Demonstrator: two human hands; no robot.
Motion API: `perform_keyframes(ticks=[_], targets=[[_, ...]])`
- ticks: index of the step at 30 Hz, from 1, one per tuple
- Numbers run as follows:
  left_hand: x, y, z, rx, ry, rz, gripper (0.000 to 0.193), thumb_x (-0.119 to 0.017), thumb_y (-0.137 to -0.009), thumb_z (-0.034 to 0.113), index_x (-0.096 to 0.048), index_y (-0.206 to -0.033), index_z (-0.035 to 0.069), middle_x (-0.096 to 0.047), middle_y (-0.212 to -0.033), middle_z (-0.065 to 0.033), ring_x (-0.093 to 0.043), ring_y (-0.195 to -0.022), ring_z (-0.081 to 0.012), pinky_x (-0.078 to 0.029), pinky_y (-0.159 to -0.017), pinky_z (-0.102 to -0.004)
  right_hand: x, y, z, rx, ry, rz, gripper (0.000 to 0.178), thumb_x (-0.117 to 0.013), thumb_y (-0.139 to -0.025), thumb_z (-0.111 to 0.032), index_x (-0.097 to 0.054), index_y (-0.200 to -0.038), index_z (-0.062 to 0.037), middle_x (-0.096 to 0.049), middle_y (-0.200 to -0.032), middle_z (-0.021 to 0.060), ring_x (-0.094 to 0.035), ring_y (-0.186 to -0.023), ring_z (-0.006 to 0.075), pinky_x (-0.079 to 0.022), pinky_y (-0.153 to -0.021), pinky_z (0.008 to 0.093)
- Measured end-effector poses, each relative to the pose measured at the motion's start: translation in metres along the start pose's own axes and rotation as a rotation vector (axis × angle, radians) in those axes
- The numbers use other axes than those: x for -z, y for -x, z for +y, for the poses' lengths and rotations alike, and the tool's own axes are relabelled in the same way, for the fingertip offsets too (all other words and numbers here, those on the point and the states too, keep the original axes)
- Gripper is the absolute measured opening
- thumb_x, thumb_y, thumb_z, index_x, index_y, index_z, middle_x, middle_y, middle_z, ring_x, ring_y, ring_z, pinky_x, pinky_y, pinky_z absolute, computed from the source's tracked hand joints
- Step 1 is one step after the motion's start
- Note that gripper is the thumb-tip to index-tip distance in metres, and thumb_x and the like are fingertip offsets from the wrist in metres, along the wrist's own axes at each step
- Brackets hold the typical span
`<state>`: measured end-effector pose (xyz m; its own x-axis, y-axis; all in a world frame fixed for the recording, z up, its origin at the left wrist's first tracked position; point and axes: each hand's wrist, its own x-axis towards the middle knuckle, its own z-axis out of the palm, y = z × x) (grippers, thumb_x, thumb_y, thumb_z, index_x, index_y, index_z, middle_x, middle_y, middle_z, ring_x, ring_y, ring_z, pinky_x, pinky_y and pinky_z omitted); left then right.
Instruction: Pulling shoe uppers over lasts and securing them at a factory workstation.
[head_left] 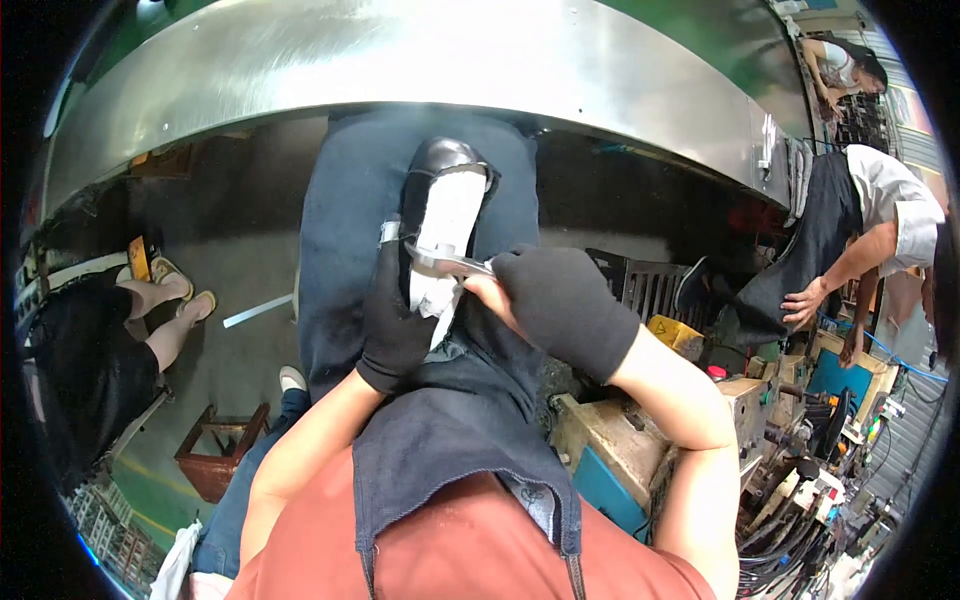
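A black shoe (446,156) lies on my lap with its toe pointing away from me. Its white underside (454,205) faces up, crumpled and loose towards the near end. My left hand (392,320), in a black fingerless glove, is wrapped round the shoe's left side near the heel. In my right hand (565,300), gloved the same way, is a pair of metal pincers (437,258). Their curved jaws lie across the near half of the shoe, on the white part. Whether the jaws grip any material I cannot make out.
A long metal bench (400,50) runs across in front of me. My dark apron (450,420) covers my legs. Machines (610,440) and cables crowd the right, where a person in a white shirt (890,200) works. A wooden stool (220,450) stands at left, near another person's legs (165,320).
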<state>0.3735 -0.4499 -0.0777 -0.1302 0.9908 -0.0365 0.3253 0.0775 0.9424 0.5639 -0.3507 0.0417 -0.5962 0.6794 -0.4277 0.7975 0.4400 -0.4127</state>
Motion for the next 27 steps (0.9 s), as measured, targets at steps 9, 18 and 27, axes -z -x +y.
perform_keyframes(ticks=[9, 18, 27], targets=[[0.009, -0.035, -0.002, 0.253, 0.465, -0.262, 0.067, -0.050, -0.102, 0.049, -0.044, -0.144, -0.003, -0.061, -0.131, -0.0162, -0.062, -0.115, -0.0236, -0.050, -0.100, -0.0335, -0.054, -0.007, 0.053, 0.136, -0.143, 0.099, 0.048, -0.055, -0.099, -0.050, -0.068, -0.092, -0.0043, -0.070, -0.078, 0.0166, -0.069, -0.069, 0.0324, -0.054, -0.063, 0.0409], [0.006, -0.053, 0.000, 0.059, -0.081, -0.121, 0.068, -0.058, -0.096, 0.016, -0.025, -0.152, -0.003, -0.054, -0.136, -0.0304, -0.057, -0.122, -0.0432, -0.046, -0.103, -0.0451, 0.075, 0.001, 0.016, 0.031, 0.115, -0.225, 0.049, -0.059, -0.097, -0.050, -0.067, -0.089, -0.0029, -0.066, -0.083, 0.0192, -0.065, -0.067, 0.0394, -0.051, -0.062, 0.0449], [0.029, 0.014, -0.007, 0.063, 0.053, -0.309, 0.110, -0.078, -0.083, 0.029, -0.004, -0.157, -0.005, -0.038, -0.151, -0.0288, -0.045, -0.137, -0.0394, -0.038, -0.113, -0.0429, -0.043, 0.017, 0.002, 0.169, -0.556, 0.053, 0.034, -0.060, -0.101, -0.031, -0.063, -0.092, 0.0014, -0.063, -0.083, 0.0221, -0.061, -0.075, 0.0358, -0.048, -0.069, 0.0403]])
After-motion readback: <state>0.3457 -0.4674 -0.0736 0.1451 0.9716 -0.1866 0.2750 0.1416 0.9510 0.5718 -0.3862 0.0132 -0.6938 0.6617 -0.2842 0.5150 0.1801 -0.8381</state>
